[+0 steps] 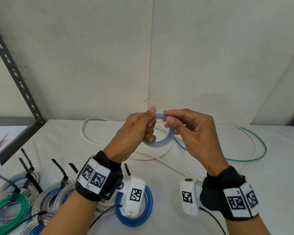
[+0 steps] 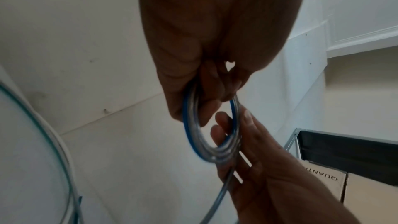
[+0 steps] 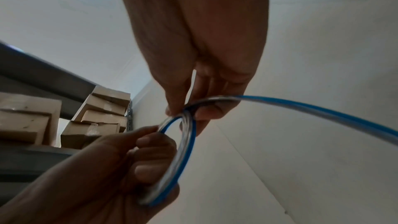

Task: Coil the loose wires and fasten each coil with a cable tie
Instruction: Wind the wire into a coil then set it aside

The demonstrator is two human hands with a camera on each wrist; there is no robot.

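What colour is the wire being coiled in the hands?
Clear wire coil with a blue stripe, clearest in the right wrist view.

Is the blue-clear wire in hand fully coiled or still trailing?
Still trailing: the coil sits between both hands, but a loose tail runs off from it.

The left hand (image 1: 136, 133) covers the left arc of the blue-and-clear wire coil (image 1: 161, 138). The wrist camera mounts hide part of the blue coil (image 1: 148, 216) on the tabletop (image 1: 176, 160). The tied coils (image 1: 24, 200) run off the lower left edge. Box lettering (image 2: 323, 175) is cut short.
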